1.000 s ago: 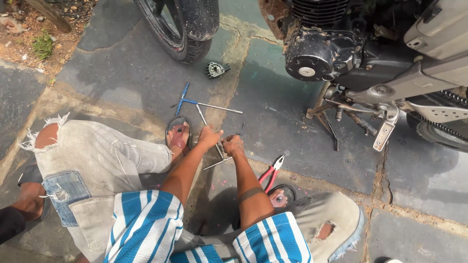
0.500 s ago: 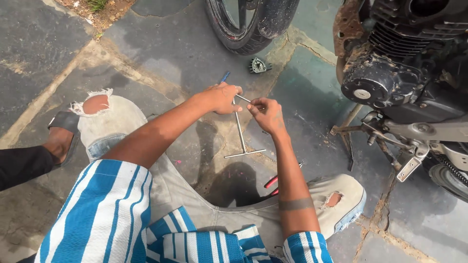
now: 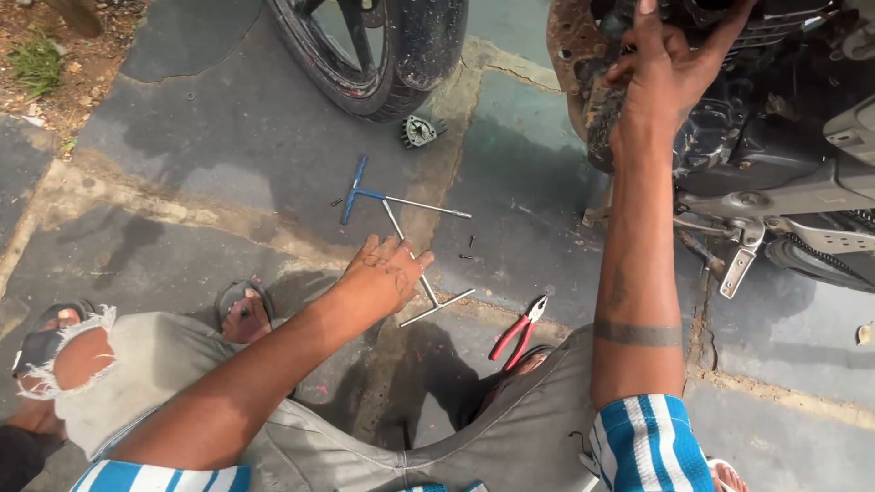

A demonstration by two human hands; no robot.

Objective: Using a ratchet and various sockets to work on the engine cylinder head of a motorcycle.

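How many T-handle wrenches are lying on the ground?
2: a blue-handled T-wrench near the front wheel, and a bare metal one under the left hand. None seem hidden.

A front tyre (image 3: 383, 55) stands at 12 o'clock. A small round metal part (image 3: 418, 132) lies on the paving just below it. A blue-handled T-wrench (image 3: 365, 192) lies near centre. Red-handled pliers (image 3: 518, 333) lie at 5 o'clock (jaws pointing up-right). Two small dark screws (image 3: 468, 249) lie between wrench and pliers. Dry soil with grass (image 3: 41, 64) occupies 10 o'clock.
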